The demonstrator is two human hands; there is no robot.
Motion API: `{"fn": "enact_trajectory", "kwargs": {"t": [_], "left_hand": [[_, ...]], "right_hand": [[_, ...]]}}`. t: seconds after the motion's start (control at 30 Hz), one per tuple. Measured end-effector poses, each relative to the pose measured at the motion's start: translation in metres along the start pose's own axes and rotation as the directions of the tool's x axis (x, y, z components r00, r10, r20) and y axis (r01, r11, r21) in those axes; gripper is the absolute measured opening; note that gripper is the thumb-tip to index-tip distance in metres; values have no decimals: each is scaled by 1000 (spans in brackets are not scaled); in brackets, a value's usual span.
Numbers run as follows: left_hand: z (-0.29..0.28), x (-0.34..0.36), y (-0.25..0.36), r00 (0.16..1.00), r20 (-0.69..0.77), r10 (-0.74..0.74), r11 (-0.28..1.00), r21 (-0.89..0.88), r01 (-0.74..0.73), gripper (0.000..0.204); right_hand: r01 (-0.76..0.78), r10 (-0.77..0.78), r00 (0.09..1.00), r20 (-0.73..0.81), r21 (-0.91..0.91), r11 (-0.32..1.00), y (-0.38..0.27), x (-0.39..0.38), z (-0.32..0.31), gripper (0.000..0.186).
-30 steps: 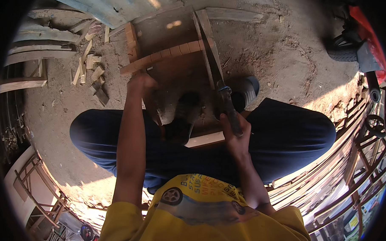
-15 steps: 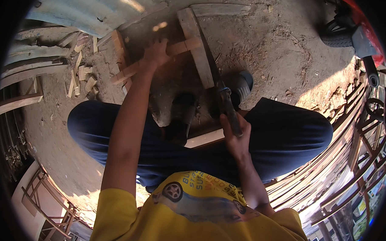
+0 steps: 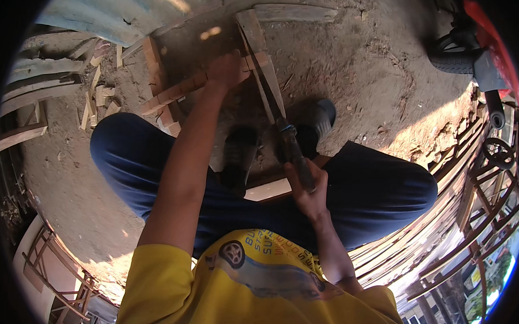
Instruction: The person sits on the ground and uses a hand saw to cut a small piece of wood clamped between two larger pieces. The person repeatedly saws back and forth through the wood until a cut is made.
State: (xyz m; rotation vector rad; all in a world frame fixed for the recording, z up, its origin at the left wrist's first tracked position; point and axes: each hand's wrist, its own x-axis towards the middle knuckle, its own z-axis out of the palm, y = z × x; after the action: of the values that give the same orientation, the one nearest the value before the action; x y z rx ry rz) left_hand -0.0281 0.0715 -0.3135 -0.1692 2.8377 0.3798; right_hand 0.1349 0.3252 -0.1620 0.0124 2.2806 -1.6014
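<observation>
My left hand (image 3: 226,70) is closed over a narrow wooden strip (image 3: 180,90), near its right end. Regular dark cross lines mark the strip, which lies slantwise over a reddish-brown timber (image 3: 153,66) and a grey board (image 3: 272,81). My right hand (image 3: 309,189) grips the straight dark handle of a long, narrow-bladed hand tool (image 3: 293,146). Its dark blade points away from me and crosses the strip's right end above the board, just right of my left hand. Whether its edge is toothed cannot be made out.
Wood offcuts (image 3: 100,96) litter the dirt floor on the left, near stacked planks (image 3: 40,89). Corrugated sheeting (image 3: 106,19) borders the far side. A wheel (image 3: 450,61) stands at the right, above long timber strips (image 3: 400,260). My shoes (image 3: 318,120) are close to the board.
My left hand has slid right along the strip, its spread fingers now closed. The tool's blade has swung left across the strip, and my right hand has shifted slightly left.
</observation>
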Motion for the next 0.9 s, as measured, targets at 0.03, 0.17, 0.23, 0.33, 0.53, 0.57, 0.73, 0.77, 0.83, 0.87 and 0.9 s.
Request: {"fn": "enact_trajectory", "kwargs": {"t": [0.03, 0.17, 0.23, 0.33, 0.53, 0.57, 0.73, 0.77, 0.83, 0.87, 0.9], "left_hand": [[-1, 1, 0, 1000, -2, 1, 1000, 17, -1, 47], [3, 1, -5, 995, -70, 69, 997, 39, -66, 37], [5, -3, -10, 990, -101, 94, 996, 15, -93, 35], [1, 0, -9, 993, -85, 82, 996, -11, -83, 35], [0, 6, -13, 996, -51, 71, 996, -52, -74, 34], [0, 7, -13, 998, -30, 63, 996, -67, -65, 33], [-12, 4, -10, 997, 42, 58, 996, -66, -55, 22], [-7, 6, -13, 997, 36, 68, 997, -34, -67, 21], [-4, 11, -14, 996, 26, 82, 996, -20, -81, 18], [-5, 12, -14, 997, 23, 79, 996, -32, -78, 18], [-6, 13, -13, 997, 23, 77, 996, -48, -76, 17]], "right_hand": [[2, -2, 1000, 1, -6, 1000, -2, 2, 0, 19], [-55, 57, 998, 36, -49, 997, -4, 7, -1, 18], [-39, 42, 998, 48, -60, 997, -1, 8, 0, 17], [-51, 52, 997, 49, -15, 999, -8, 11, 3, 16], [-129, 138, 988, 62, -125, 984, -20, 10, 4, 15], [-137, 145, 987, 65, -111, 984, -21, 8, 5, 15], [-149, 159, 986, 55, -147, 978, -35, -14, 4, 16], [-163, 175, 983, 55, -174, 971, -37, -26, 2, 16], [-194, 208, 977, 38, -228, 954, -41, -52, -5, 15], [-192, 206, 978, 31, -249, 949, -46, -59, -6, 14], [-194, 207, 978, 21, -271, 943, -55, -64, -7, 13]]}}
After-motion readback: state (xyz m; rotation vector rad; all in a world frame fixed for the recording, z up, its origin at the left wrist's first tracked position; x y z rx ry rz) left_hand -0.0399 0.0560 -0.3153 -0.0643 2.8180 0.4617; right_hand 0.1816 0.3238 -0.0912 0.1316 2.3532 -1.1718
